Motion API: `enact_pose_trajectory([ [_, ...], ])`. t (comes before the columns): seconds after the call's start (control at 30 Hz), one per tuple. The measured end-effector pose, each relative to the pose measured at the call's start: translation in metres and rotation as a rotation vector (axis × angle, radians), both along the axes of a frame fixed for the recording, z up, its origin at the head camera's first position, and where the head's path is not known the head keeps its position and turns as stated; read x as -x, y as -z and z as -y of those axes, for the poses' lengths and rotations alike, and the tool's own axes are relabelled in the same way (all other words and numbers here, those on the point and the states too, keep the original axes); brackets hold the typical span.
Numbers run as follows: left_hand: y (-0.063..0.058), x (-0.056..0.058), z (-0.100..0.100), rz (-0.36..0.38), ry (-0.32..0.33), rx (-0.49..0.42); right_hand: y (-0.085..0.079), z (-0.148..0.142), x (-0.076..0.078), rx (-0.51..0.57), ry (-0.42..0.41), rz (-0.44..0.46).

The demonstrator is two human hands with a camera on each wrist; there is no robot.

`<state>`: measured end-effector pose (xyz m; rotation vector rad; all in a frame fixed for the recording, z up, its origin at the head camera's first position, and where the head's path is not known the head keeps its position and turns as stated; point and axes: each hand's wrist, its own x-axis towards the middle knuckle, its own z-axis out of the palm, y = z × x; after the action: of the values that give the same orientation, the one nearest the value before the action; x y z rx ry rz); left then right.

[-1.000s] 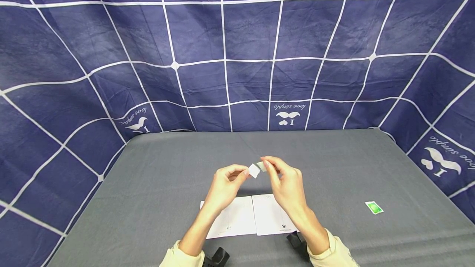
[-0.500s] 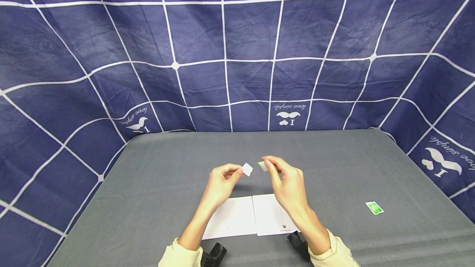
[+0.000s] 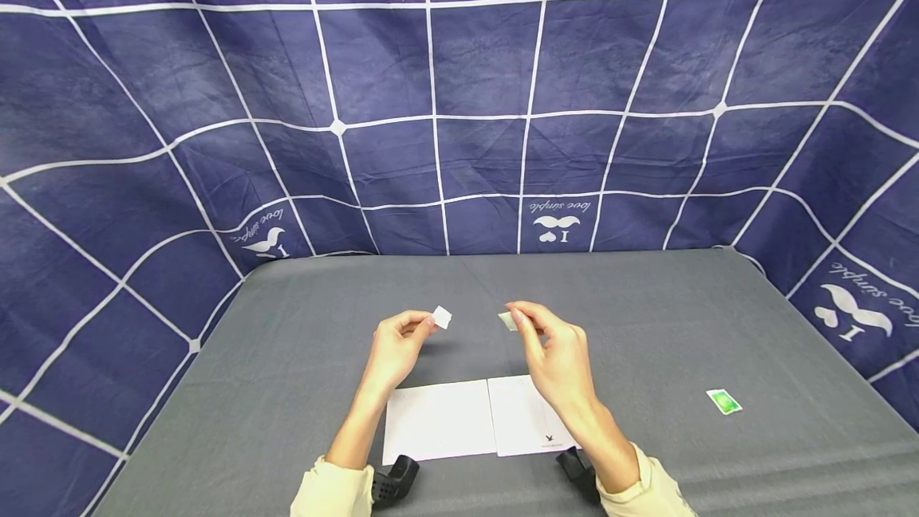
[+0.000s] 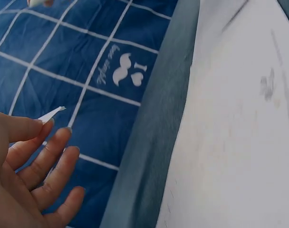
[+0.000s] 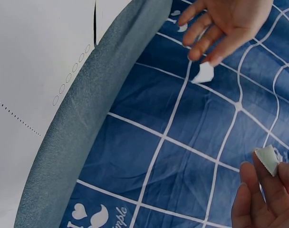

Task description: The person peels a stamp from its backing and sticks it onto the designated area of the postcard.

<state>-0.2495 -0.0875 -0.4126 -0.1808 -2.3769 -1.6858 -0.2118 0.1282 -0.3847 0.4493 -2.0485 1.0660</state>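
My left hand (image 3: 393,347) pinches a small white piece of paper (image 3: 442,317) between thumb and forefinger. The left wrist view shows this paper (image 4: 52,114) nearly edge-on, the other fingers spread loosely below it. In my right hand (image 3: 560,357), thumb and forefinger hold a pale greenish stamp (image 3: 509,321). Its toothed edge shows in the right wrist view, where the stamp (image 5: 267,159) stands up from the fingertips. Both hands are raised above the table, apart from each other. The stamp's front is hidden.
Two white cards (image 3: 439,421) (image 3: 527,421) lie side by side below my hands, the right one partly covered by my forearm. A small green stamp-like piece (image 3: 724,402) lies at the right on the grey tabletop (image 3: 301,325). A blue checked curtain (image 3: 474,158) closes the back.
The white paper has come away from the stamp. My left hand has moved left with the paper, widening the gap; my right hand has stayed almost still.
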Motion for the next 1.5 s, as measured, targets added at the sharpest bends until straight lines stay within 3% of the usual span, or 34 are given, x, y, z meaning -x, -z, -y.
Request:
enact_pose_trajectory([
  [0.27, 0.007, 0.010, 0.025, 0.095, -0.095, -0.044, 0.000, 0.001, 0.000, -0.001, 0.002, 0.003],
  [0.57, 0.010, 0.015, 0.057, 0.127, -0.210, -0.032, -0.001, 0.001, 0.000, -0.009, 0.006, 0.008],
  [0.97, 0.015, 0.014, 0.089, 0.102, -0.385, 0.121, 0.000, 0.001, 0.000, -0.010, -0.006, -0.003],
  [1.23, 0.018, 0.011, 0.104, 0.157, -0.439, 0.174, -0.001, 0.002, 0.000, -0.015, 0.001, 0.008],
  [1.5, 0.019, 0.005, 0.116, 0.264, -0.491, 0.236, -0.001, 0.002, 0.000, -0.015, -0.006, 0.001],
])
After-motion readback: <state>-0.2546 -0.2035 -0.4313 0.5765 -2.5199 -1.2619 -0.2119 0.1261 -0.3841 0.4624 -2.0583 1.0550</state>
